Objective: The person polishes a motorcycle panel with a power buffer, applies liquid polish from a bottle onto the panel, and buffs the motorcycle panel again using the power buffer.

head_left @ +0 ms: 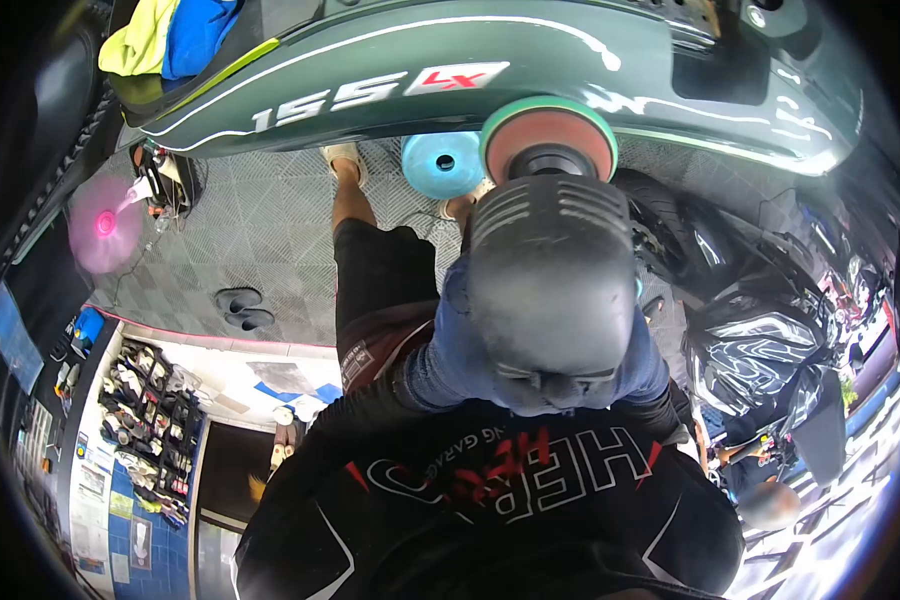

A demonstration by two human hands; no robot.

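Note:
A black power polisher [555, 270] fills the middle of the head view, with a round reddish pad on a green-rimmed disc [560, 150] at its far end. My left hand [447, 345], in dark blue, wraps its left side. On the other side my right hand [648, 350], also in blue, holds the tool. The body of the polisher hides most of my fingers. Beyond the pad lies a glossy green motorcycle body panel [370, 115] with "155" and a red-on-white mark, plus white streaks. The pad overlaps the panel's lower edge; whether they touch I cannot tell.
Yellow cloth [135, 45] and blue cloth [198, 40] lie at upper left. A light-blue round stool-like disc [442, 166] is under the panel. A pink fan [105, 223] and dark slippers [245, 308] are on the left. A dark motorcycle [760, 330] stands at right.

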